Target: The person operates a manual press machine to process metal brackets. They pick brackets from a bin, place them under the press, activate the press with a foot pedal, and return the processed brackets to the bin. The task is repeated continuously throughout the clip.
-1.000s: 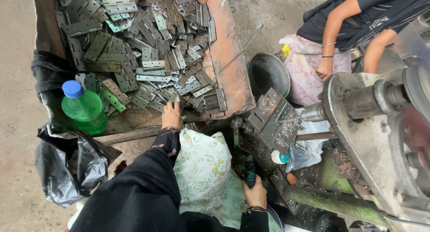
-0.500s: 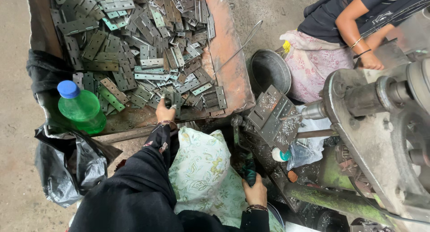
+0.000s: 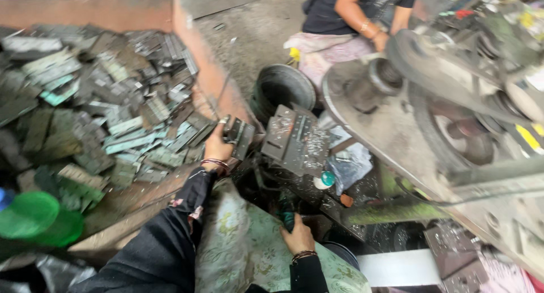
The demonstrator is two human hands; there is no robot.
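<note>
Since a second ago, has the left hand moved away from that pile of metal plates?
Yes. The left hand has come off the heap in the rusty tray and carried a dark metal plate rightward, toward the press block.

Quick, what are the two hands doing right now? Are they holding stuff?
Left hand: closed, holding a flat metal plate lifted off the pile.
Right hand: closed around a dark handle low by the machine.
</note>
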